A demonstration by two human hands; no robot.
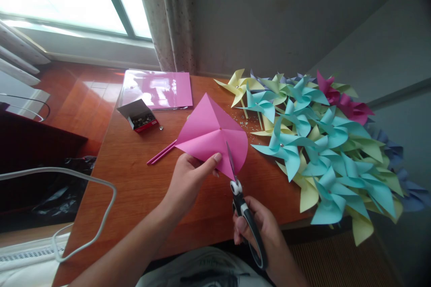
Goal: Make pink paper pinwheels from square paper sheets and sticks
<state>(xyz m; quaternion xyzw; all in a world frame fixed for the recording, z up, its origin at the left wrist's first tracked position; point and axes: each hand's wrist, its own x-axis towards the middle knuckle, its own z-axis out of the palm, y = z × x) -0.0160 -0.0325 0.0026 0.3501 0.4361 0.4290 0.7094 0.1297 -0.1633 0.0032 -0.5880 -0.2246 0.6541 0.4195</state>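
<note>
A pink paper square [210, 119] with crossing creases is pinched at its near edge by my left hand [193, 172], thumb on top. My right hand [256, 228] grips scissors [240, 202] with black and white handles. Their blades lie at the paper's near corner, one of them showing on top of the sheet and pointing toward its centre. Two thin pink sticks [161, 152] rest on the table just left of the paper, partly covered by it.
Finished paper pinwheels [286, 145] in several colours are heaped at the right. A small open box [141, 119] of metal bits stands left, beside a loose metal piece [161, 128]. Behind lies a plastic-wrapped pack of pink paper [183, 89]. A white cable [112, 197] crosses the table's [134, 206] left edge.
</note>
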